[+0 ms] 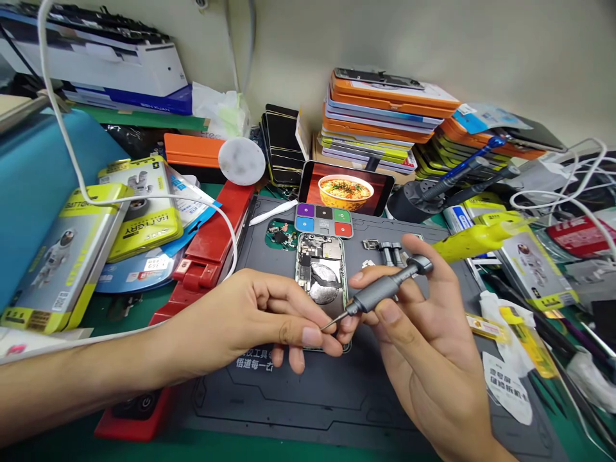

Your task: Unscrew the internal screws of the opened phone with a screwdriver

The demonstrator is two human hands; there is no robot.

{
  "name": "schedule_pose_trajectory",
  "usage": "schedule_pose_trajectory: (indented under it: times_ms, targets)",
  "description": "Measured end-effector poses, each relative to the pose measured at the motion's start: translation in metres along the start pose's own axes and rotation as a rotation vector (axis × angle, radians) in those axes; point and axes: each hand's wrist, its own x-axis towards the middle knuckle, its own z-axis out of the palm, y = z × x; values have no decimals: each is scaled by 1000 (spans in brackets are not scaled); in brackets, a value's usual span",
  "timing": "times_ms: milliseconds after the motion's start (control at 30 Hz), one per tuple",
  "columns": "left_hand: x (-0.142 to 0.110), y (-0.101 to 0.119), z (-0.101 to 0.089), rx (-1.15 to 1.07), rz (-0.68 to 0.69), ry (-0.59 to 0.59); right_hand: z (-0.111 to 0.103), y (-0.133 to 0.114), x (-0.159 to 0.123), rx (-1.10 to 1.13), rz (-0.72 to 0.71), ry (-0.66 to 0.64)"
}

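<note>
My right hand [428, 340] holds a small grey precision screwdriver [378, 292] tilted, its capped end up to the right. The thin tip points down to the left, between the thumb and fingers of my left hand [274, 314], which are pinched together. Whether a tiny part sits at the tip is hidden. Beneath my hands an opened smartphone [325, 256] lies on the grey mat [289, 417], its inner boards showing; fingers cover its lower part. Just behind it is a coloured sorting tray [323, 219].
A phone playing a food picture [346, 188] leans at the back. Small metal parts [389, 251] lie right of the opened phone. A red clamp-like tool [206, 256] and battery boxes [72, 256] stand left; a screwdriver holder [414, 200] and yellow bottle [471, 239] are right.
</note>
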Motion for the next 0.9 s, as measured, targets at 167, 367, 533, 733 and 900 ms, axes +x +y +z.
schedule_pose_trajectory:
  times_ms: [167,367,533,733,900]
  targets:
    - [4,-3,-2,77,39,-23,-4,-3,5,47,47,-16]
    - [7,-10,-1,87,62,68,-6,-5,3,46,8,1]
    - [5,-7,1,69,104,164,-3,-2,3,-3,-37,-10]
    - [3,-2,1,40,98,230,2,6,-2,-173,-103,0]
    - [3,-1,2,68,102,210,4,10,-4,-235,-122,-13]
